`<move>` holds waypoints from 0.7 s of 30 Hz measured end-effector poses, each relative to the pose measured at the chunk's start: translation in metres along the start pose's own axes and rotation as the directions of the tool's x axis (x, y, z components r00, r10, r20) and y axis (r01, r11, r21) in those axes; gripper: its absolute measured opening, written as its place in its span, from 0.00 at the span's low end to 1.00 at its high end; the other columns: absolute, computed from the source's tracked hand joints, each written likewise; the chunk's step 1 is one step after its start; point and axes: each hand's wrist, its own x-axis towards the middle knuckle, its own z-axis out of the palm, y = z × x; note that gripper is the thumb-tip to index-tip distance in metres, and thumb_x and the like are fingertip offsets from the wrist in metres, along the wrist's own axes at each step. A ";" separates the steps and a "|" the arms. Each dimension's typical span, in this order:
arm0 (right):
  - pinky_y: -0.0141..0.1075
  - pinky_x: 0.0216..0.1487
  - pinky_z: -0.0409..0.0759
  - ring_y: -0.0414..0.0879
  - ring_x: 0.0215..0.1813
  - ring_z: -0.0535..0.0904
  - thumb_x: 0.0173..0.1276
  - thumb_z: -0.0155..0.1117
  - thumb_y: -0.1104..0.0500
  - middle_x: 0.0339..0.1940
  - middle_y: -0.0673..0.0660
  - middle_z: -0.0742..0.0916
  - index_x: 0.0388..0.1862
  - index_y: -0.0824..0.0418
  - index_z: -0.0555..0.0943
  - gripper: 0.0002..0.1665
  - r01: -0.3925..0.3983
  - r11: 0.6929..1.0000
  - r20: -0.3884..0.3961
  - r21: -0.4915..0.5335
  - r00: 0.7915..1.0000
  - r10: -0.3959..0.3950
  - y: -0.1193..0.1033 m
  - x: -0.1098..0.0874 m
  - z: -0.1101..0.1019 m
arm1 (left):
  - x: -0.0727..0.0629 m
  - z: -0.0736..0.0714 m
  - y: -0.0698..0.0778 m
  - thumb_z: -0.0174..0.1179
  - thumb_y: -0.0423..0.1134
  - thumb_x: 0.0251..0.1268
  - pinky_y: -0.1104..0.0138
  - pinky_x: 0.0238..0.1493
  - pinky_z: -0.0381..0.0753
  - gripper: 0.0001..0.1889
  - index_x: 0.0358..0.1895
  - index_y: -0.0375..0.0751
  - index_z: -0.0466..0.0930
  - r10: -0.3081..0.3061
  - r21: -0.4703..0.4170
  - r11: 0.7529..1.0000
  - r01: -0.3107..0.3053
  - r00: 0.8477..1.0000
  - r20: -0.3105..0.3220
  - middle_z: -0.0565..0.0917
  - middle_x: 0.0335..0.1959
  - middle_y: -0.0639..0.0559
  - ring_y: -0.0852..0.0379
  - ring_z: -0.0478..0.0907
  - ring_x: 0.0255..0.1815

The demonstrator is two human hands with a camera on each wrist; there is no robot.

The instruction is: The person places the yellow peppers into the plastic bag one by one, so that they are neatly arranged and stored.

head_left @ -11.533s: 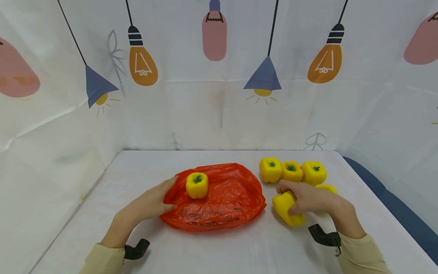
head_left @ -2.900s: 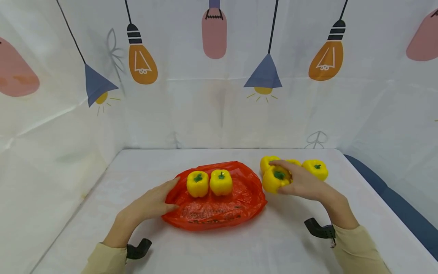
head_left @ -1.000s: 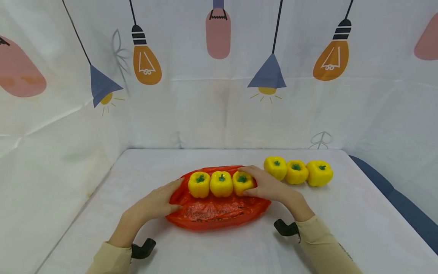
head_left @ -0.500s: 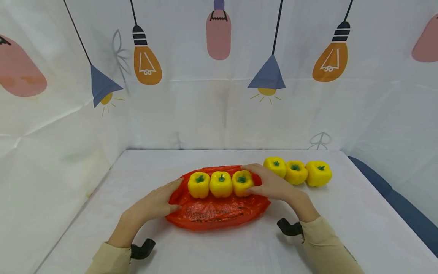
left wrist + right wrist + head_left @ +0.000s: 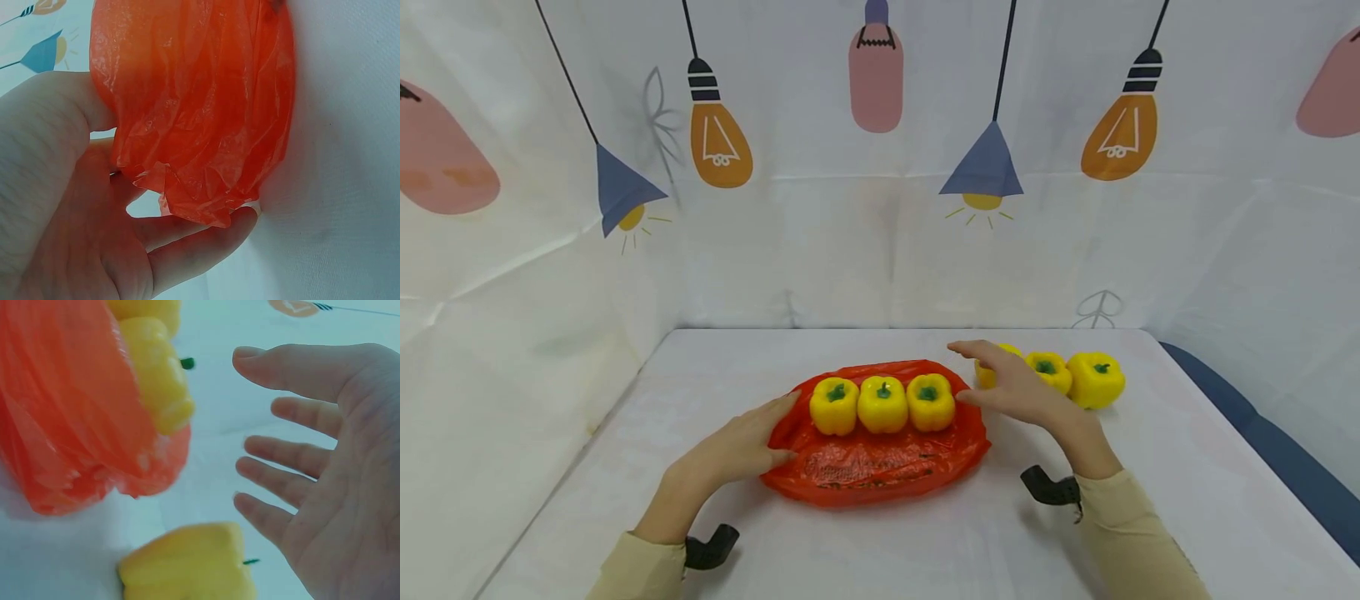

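A crinkled red plastic bag (image 5: 868, 477) with dark print lies across the middle of the table. Three yellow bell peppers with green stems stand in a row on top: a left pepper (image 5: 833, 407), a middle pepper (image 5: 882, 406) and a right pepper (image 5: 931, 403). My left hand (image 5: 737, 442) holds the bag's left end, thumb and fingers spread around it; in the left wrist view some fingertips go behind the plastic (image 5: 200, 112). My right hand (image 5: 1011, 387) hovers off the bag's right end with nothing in it, fingers apart, beside the right pepper in the right wrist view.
Three more yellow bell peppers sit at the back right: one partly hidden (image 5: 985, 377) behind my right hand, a middle one (image 5: 1049, 371) and an outer one (image 5: 1096, 381). The white table (image 5: 880, 558) meets a printed cloth wall (image 5: 850, 267); something dark blue (image 5: 1262, 433) shows past its right edge.
Over the earlier frames the row on the bag has grown from one bell pepper to three. My right hand has just let go of the third and moved right; my left hand stays put.
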 end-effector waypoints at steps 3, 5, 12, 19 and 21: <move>0.63 0.67 0.72 0.64 0.72 0.68 0.65 0.69 0.50 0.76 0.53 0.70 0.75 0.46 0.66 0.40 0.002 1.000 -0.029 -0.001 1.000 -0.002 0.003 -0.002 -0.006 | 0.001 0.001 -0.001 0.66 0.46 0.63 0.38 0.73 0.62 0.43 0.79 0.47 0.54 -0.001 -0.001 1.000 0.001 1.000 0.004 0.61 0.79 0.46 0.39 0.59 0.78; 0.63 0.67 0.72 0.65 0.71 0.69 0.65 0.69 0.51 0.76 0.55 0.70 0.75 0.47 0.66 0.40 0.013 1.000 -0.053 -0.008 0.999 -0.013 0.007 -0.003 -0.009 | 0.001 0.001 -0.002 0.66 0.46 0.63 0.38 0.73 0.62 0.43 0.79 0.47 0.53 0.000 0.000 1.000 0.000 1.000 0.005 0.61 0.79 0.46 0.39 0.59 0.78; 0.64 0.72 0.66 0.61 0.75 0.64 0.66 0.68 0.51 0.77 0.56 0.68 0.75 0.46 0.65 0.40 -0.040 0.998 -0.091 -0.044 0.995 0.036 0.015 -0.003 -0.019 | 0.001 0.000 -0.001 0.65 0.46 0.64 0.38 0.73 0.63 0.43 0.79 0.48 0.54 -0.004 -0.005 1.000 0.004 1.000 0.006 0.61 0.79 0.47 0.40 0.59 0.78; 0.65 0.73 0.62 0.61 0.76 0.62 0.66 0.68 0.53 0.77 0.59 0.68 0.76 0.47 0.64 0.40 -0.062 0.991 -0.107 -0.117 0.993 0.049 0.027 -0.002 -0.024 | 0.000 -0.001 0.001 0.66 0.45 0.63 0.38 0.73 0.63 0.43 0.79 0.46 0.55 0.002 -0.011 1.000 -0.002 1.000 -0.001 0.63 0.78 0.46 0.40 0.60 0.78; 0.65 0.73 0.62 0.61 0.76 0.62 0.66 0.68 0.54 0.77 0.60 0.68 0.76 0.48 0.64 0.40 -0.068 0.990 -0.101 -0.127 0.993 0.055 0.031 -0.002 -0.024 | 0.000 0.000 0.001 0.66 0.45 0.63 0.39 0.73 0.63 0.43 0.79 0.46 0.55 0.002 -0.009 1.000 -0.002 1.000 -0.002 0.63 0.78 0.46 0.40 0.60 0.78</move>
